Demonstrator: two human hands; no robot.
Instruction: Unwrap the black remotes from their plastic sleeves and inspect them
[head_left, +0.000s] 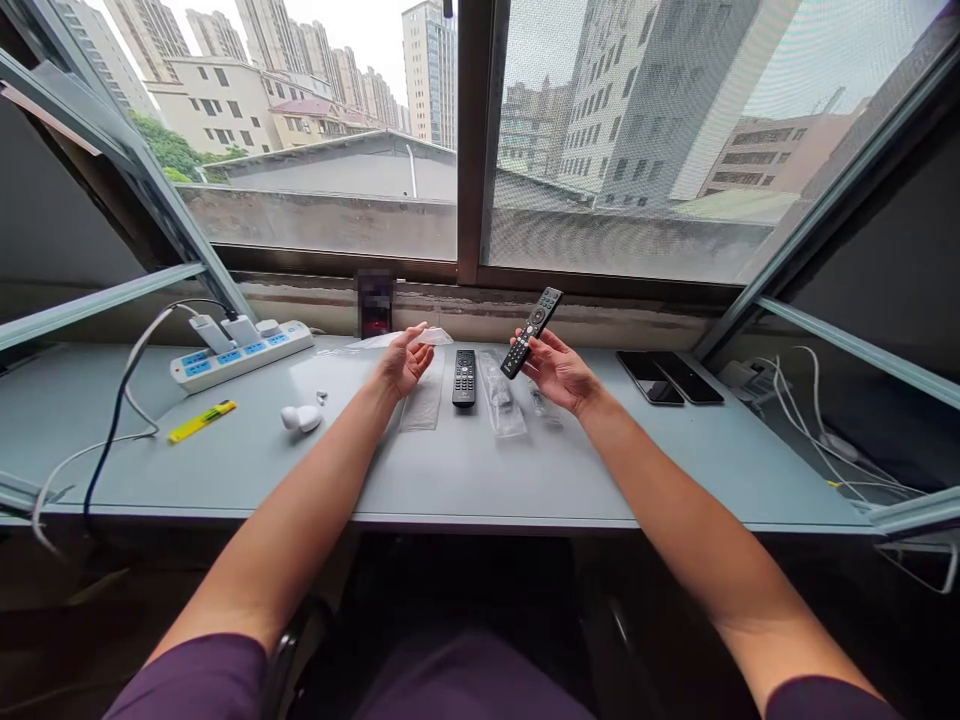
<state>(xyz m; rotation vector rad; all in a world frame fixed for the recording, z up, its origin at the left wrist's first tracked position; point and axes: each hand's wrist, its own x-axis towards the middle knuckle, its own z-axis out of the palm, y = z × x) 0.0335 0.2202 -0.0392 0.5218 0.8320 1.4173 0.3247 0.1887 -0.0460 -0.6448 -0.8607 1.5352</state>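
- Black remote control [532, 333] held in the right hand [559, 372], tilted up with its top end toward 1 o'clock. Clock centred on the remote lying on the desk, 12 o'clock toward the window.
- Right fingers: thumb and fingers wrapped around the lower body of the remote, pinching it from both sides.
- Left hand [409, 362] at 10 o'clock, palm up, above the desk.
- Left fingers: loosely curled and slightly spread. Tips meet a clear plastic sleeve [424, 337]; cannot tell whether they grip it.
- Second black remote control [464, 377] flat on the desk, buttons up, between both hands.
- Flat clear plastic bag [422, 402] at 9 o'clock, just beside that remote.
- Clear plastic bag with contents [497, 395] at 3 o'clock, below the right hand; contents hard to identify.
- Small clear packet [545, 405] at 3 o'clock, just beyond that bag.
- 2 black smartphones [667, 378] side by side at 3 o'clock, well apart from the right hand.
- White power strip [241, 355] with blue switches at 9 o'clock, 2 white plugs seated in it.
- White plastic object [301, 418] and yellow stick-shaped item [202, 421] at 8 o'clock.
- Grey-blue desk [90, 470] beneath all items, against the open window.
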